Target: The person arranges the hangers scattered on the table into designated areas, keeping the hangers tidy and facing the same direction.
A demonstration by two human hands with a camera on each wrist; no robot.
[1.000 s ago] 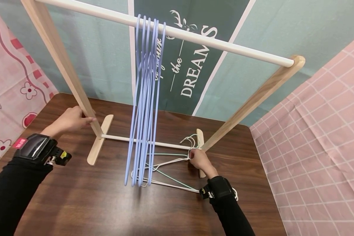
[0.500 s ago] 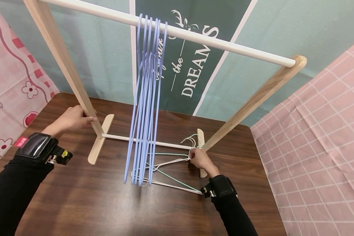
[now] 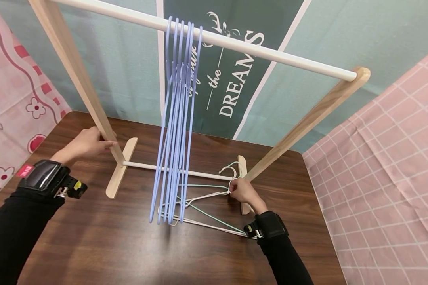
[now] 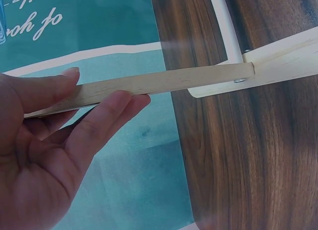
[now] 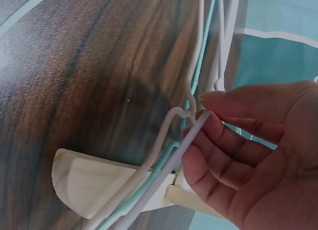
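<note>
My left hand [image 3: 87, 145] grips the left wooden post [image 3: 82, 85] of a clothes rack low down. In the left wrist view, the thumb lies on one side of that post [image 4: 198, 77] and the fingers on the other. My right hand [image 3: 244, 192] pinches a white hanger [image 3: 214, 194] just below its hook, by the rack's right foot. A second pale hanger and a green hanger [image 5: 131, 197] lie close beside the pinched one in the right wrist view. Fingers and wrist hide part of these hangers. Several blue hangers [image 3: 180, 75] hang from the top rail.
A white top rail [image 3: 271, 54] and a thin lower bar [image 3: 142, 166] join the two posts. The right post [image 3: 306, 122] leans over my right hand in view. Wooden feet stand on the brown table [image 3: 103, 245], with curtains behind and at both sides.
My right wrist has shifted slightly right and down while its fingers keep their pinch on the white hanger. My left hand stays on the post. The blue hangers sway very slightly.
</note>
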